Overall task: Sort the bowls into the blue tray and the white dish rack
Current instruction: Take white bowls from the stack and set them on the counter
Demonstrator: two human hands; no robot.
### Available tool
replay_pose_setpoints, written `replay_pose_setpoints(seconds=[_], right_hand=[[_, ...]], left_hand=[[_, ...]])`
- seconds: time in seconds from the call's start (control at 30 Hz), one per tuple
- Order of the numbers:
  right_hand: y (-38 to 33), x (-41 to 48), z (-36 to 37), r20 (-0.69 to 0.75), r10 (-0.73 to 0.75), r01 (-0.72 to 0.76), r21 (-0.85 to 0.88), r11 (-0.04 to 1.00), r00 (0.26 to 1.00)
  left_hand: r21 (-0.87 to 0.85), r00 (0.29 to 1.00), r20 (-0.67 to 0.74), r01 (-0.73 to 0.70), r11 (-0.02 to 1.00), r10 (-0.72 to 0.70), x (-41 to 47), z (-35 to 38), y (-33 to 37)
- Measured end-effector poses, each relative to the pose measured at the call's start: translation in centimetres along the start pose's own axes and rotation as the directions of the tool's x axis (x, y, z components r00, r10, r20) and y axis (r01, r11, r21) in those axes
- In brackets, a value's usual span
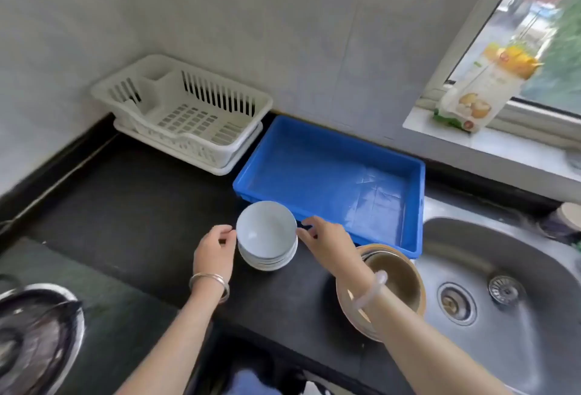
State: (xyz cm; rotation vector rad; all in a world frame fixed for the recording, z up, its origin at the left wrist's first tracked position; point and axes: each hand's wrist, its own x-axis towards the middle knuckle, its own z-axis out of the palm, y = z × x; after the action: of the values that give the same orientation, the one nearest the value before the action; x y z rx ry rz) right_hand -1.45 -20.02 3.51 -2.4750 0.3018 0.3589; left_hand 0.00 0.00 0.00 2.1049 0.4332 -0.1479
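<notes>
white bowls (266,235): stacked on black counter (132,206), between both hands | left hand (214,250): fingers (228,231) curled, tips at stack's left rim | right hand (327,239): fingers (306,231) loosely spread at right rim, contact unclear | blue tray (405,206): just beyond right fingers | white dish rack (185,111): well beyond left fingers | tan bowls (396,281): under right wrist, beside sink (503,269)

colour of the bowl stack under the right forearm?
Tan-brown, with a lighter beige rim: the brown bowls, beside the sink, seen only in the head view.

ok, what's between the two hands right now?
Head view: only the stack of white bowls sits between the left hand and right hand, fingertips at its rim on either side.
</notes>
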Motion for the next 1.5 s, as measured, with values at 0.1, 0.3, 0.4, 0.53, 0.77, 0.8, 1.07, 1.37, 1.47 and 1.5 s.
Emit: replay_pose_setpoints(seconds=[0.1,0.3,0.4,0.53,0.77,0.8,1.07,1.37,1.47,1.5], right_hand=[[-1.5,1.8,1.0,-0.060,0.014,-0.013,0.020,1.000,0.998],[-2.5,3.3,2.1,-0.134,0.018,-0.031,-0.094,0.995,0.991],[-2.9,3.7,2.0,-0.128,-0.008,-0.019,-0.208,0.978,0.992],[-2.7,3.9,1.6,-0.138,-0.035,-0.006,-0.289,0.957,0.990],[-2.2,4.0,0.1,-0.188,-0.037,0.007,-0.158,0.987,0.982],[-1.9,3.9,-0.3,-0.198,-0.034,0.009,-0.127,0.992,0.980],[0.1,3.1,-1.9,-0.261,0.015,0.005,0.076,0.997,0.965],[1.5,2.6,-3.6,-0.218,0.077,-0.031,0.205,0.978,0.973],[1.0,2.6,-4.0,-0.220,0.092,-0.043,0.218,0.975,0.971],[0.7,2.7,-4.1,-0.223,0.089,-0.040,0.215,0.976,0.971]], left_hand=[[-0.064,0.996,0.079,0.047,0.997,-0.041,0.6,0.6,0.5],[-0.074,0.987,0.143,0.089,0.993,-0.077,1.3,1.0,0.7],[-0.096,0.982,0.161,0.116,0.989,-0.100,1.7,1.0,0.7],[-0.117,0.987,0.132,0.112,0.987,-0.096,2.0,1.0,0.7],[-0.051,0.985,0.153,0.089,0.995,-0.081,2.2,1.1,0.8],[-0.037,0.985,0.155,0.083,0.996,-0.076,2.2,1.1,0.9],[0.179,0.997,0.065,0.015,0.984,-0.027,2.0,2.3,2.0],[0.297,0.998,-0.038,-0.027,0.955,0.041,2.2,2.3,2.7],[0.259,0.999,-0.038,-0.026,0.966,0.037,2.8,1.6,2.8],[0.245,0.999,-0.031,-0.022,0.969,0.031,3.0,1.3,2.9]])
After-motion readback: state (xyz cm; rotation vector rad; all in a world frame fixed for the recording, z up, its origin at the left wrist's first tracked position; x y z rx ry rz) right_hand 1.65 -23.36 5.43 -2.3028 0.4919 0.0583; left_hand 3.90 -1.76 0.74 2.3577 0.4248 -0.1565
